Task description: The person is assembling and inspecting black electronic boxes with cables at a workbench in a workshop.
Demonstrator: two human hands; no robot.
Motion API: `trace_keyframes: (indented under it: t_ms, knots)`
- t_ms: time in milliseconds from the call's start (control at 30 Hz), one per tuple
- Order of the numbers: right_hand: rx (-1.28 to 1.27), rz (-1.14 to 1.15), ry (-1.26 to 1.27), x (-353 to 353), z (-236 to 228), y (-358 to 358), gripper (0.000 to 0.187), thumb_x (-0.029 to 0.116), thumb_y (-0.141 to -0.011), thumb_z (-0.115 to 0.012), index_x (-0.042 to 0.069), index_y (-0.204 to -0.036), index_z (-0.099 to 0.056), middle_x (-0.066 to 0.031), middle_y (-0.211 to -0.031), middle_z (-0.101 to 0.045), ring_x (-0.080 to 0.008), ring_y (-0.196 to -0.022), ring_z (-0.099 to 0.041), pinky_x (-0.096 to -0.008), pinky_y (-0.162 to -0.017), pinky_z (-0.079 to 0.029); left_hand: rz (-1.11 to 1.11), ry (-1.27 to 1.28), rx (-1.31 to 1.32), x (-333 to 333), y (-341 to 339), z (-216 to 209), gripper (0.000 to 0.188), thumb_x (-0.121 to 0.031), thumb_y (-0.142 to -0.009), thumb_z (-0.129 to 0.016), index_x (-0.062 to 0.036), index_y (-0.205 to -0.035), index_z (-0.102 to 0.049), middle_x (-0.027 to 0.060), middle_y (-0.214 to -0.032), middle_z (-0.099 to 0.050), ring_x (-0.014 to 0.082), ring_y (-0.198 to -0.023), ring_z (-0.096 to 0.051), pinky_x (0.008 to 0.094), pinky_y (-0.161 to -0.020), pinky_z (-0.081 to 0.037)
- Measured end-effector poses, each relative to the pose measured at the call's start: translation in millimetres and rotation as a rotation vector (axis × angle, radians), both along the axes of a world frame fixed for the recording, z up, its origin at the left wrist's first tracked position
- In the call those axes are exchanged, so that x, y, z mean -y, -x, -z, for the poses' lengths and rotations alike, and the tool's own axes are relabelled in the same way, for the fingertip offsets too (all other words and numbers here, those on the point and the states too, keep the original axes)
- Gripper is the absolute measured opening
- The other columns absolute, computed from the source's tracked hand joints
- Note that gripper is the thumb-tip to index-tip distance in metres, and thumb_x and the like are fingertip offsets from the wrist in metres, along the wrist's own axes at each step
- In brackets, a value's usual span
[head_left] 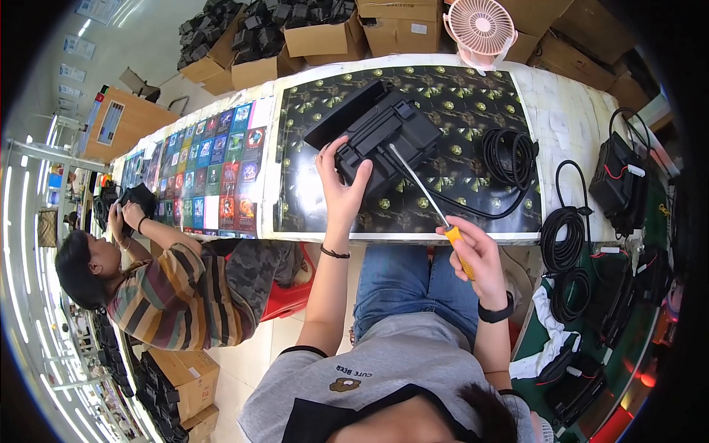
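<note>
Left hand [343,198] held the boxy black plastic case [417,133], upper centre of frame; right hand [480,255] gripped a yellow-handled steel screwdriver [419,181]. Pushed at that slant, it could've skidded into the left hand imo.

free: mat [303,198] left of left grip [343,192] | ahead: black box [421,133] blocks | right: slanted screwdriver [452,234], then coiled cable [509,177]

One screwdriver [453,234]. One black case [419,135] over one dark sheet [461,85]; at least three more cases [619,181] right. One coil [509,156] on sheet, two right — three in all. Far: one fan [482,26]. Left: one co-worker [181,292], one stool [285,305].
</note>
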State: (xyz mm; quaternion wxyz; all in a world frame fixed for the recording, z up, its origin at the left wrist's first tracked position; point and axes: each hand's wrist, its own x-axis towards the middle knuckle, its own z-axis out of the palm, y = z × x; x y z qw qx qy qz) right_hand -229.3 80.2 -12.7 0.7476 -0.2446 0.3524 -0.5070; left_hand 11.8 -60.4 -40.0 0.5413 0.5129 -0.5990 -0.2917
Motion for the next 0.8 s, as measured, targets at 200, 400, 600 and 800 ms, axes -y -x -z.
trace_keyframes:
  t_ms: [200, 400, 600, 800]
  knots:
    - [-1.167, 0.267, 0.648, 0, -5, -35, 0.035, 0.003, -0.087, -0.064, 0.007, -0.122, -0.062, -0.0153, -0.112, -0.068, -0.0325, -0.091, -0.069, -0.0343, -0.076, -0.056, 0.021, -0.014, -0.084, 0, 1, 3, 0.053, -0.015, -0.080, -0.075, -0.0106, -0.128, -0.053, 0.0114, -0.130, -0.041, 0.0246, -0.122, -0.043, 0.0348, -0.102, -0.038]
    - [-1.527, 0.246, 0.765, -1, -8, -40, 0.037, 0.001, -0.085, -0.064, 0.007, -0.121, -0.062, -0.0118, -0.116, -0.067, -0.0303, -0.085, -0.069, -0.0371, -0.072, -0.056, 0.039, -0.030, -0.039, 0, -5, 1, 0.053, -0.013, -0.080, -0.075, -0.0122, -0.128, -0.052, 0.0106, -0.130, -0.040, 0.0236, -0.121, -0.045, 0.0336, -0.099, -0.042]
    - [-0.980, 0.164, 0.626, 0, 3, -42, 0.040, 0.003, -0.090, -0.061, 0.005, -0.130, -0.056, -0.0103, -0.114, -0.068, -0.0163, -0.071, -0.066, -0.0265, -0.064, -0.053, 0.121, -0.061, -0.107, 0, -12, 5, 0.055, -0.013, -0.080, -0.076, -0.0119, -0.129, -0.051, 0.0106, -0.134, -0.036, 0.0229, -0.125, -0.043, 0.0342, -0.096, -0.045]
    - [0.050, -0.223, -0.022, -11, 16, -24, 0.045, 0.008, -0.100, -0.048, 0.008, -0.145, -0.041, -0.0096, -0.104, -0.062, -0.0024, -0.060, -0.045, -0.0160, -0.045, -0.036, 0.132, 0.120, -0.093, -9, -25, 15, 0.056, -0.011, -0.076, -0.079, -0.0073, -0.124, -0.051, 0.0133, -0.134, -0.039, 0.0252, -0.125, -0.043, 0.0359, -0.104, -0.037]
